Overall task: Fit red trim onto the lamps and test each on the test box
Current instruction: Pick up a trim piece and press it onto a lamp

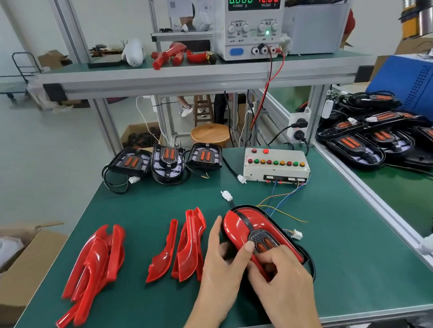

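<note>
Nearest, at the front edge of the green-matted workbench (350, 270): left hand (220, 265) wrapped round the near left flank of a glossy red-trimmed black lamp (255, 228), thumb up along its side, index finger over the top. Right hand (286, 280) just beside it, fingers curled, pressing and pinching at the lamp's near end beside the two orange lenses. Lamp flat on the mat, right of centre, its white plug (226, 196) lying just beyond.

Left of the hands: a row of loose red plastic trim pieces (188, 247), and further left a tangled heap of more red trims (96, 263). Off the bench's left edge, an open brown cardboard box (23, 272) holding white wrapping.

Further back on the mat: a cream metal test box (275, 165) with a row of red, green and amber buttons, thin coloured wires trailing from its front. Left of it, three untrimmed black lamps (168, 161) side by side at the far edge.

On the adjoining bench to the right, a pile of black lamps (380, 133) with cables.

Up on the aluminium-framed shelf (202, 73): a white bench power supply (250, 19) reading 0.000 and 12.00, red parts (174, 53) beside it.

Beyond, pale floor, a round wooden stool (210, 134), a hand trolley (23, 73).
</note>
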Demonstrator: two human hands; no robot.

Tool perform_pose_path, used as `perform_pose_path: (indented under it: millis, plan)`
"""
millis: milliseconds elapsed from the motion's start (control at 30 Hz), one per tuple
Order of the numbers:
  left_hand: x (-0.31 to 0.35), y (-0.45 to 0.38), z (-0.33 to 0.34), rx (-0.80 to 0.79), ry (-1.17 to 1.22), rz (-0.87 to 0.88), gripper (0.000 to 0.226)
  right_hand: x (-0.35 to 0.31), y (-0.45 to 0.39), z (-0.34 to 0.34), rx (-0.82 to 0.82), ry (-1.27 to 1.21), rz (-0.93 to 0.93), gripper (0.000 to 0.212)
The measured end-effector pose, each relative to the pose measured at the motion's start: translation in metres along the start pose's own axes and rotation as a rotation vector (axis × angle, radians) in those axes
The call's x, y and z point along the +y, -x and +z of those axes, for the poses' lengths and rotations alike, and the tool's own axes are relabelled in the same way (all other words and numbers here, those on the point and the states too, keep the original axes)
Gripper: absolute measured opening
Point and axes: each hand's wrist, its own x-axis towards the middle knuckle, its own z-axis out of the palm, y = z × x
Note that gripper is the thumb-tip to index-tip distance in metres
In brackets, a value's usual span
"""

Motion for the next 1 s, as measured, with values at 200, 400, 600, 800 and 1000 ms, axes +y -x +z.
perform_pose_path:
  millis: [200,400,600,800,1000]
  plan:
    - [-0.0045,0.0008,0.0008,0.023,0.031,-0.006,0.089,0.002,-0.0051,-0.0011,-0.03,0.002,-0.007,0.016]
    - [-0.002,0.0023,0.0039,0.048,0.053,-0.004,0.081,0.0021,-0.0049,-0.0052,-0.058,0.043,-0.051,0.018]
    - [0.0006,0.005,0.0014,0.049,0.066,-0.044,0.079,0.0009,0.0004,-0.006,-0.02,0.131,-0.156,0.022]
    - [-0.0006,0.0072,0.0012,0.032,0.081,-0.052,0.083,0.0015,-0.0006,-0.0014,0.032,0.129,-0.198,0.02]
    - [0.0017,0.0069,0.0004,0.056,0.116,-0.087,0.079,0.0048,0.0022,-0.0016,0.053,0.138,-0.24,0.023]
